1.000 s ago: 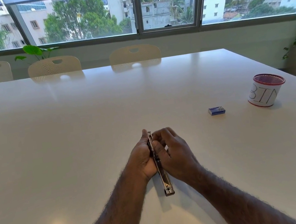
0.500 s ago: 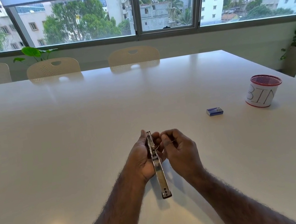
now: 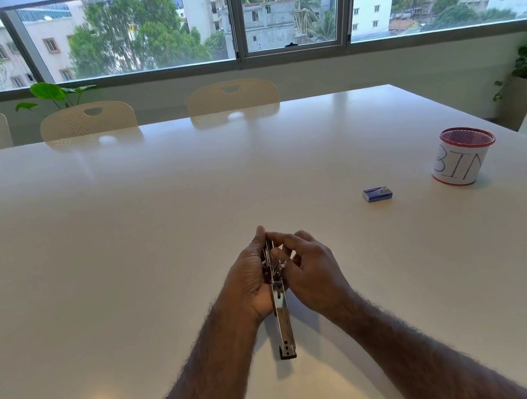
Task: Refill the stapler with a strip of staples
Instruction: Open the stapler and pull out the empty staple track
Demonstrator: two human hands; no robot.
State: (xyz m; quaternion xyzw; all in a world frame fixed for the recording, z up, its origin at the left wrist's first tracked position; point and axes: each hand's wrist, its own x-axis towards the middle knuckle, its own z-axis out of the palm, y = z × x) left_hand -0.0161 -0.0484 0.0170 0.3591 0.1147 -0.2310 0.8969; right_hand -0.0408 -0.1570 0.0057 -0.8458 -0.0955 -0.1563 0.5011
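Observation:
A slim metal stapler (image 3: 284,327) is swung open flat, its long arm pointing toward me above the white table (image 3: 126,255). My left hand (image 3: 251,280) grips its far half from the left side. My right hand (image 3: 312,274) is at the stapler's hinge area, thumb and forefinger pinched on a small shiny metal piece that looks like staples or the pusher; I cannot tell which. A small blue staple box (image 3: 377,194) lies shut on the table to the right, apart from both hands.
A white cup with a red mesh rim, lettered "BIN" (image 3: 460,156), stands at the right near the table edge. Cream chairs (image 3: 232,95) line the far side under the windows. Potted plants stand at the left and right.
My right hand has slid off the stapler's side and opened slightly, its fingertips now pinching at the hinge. The stapler's near arm has shifted a little toward me.

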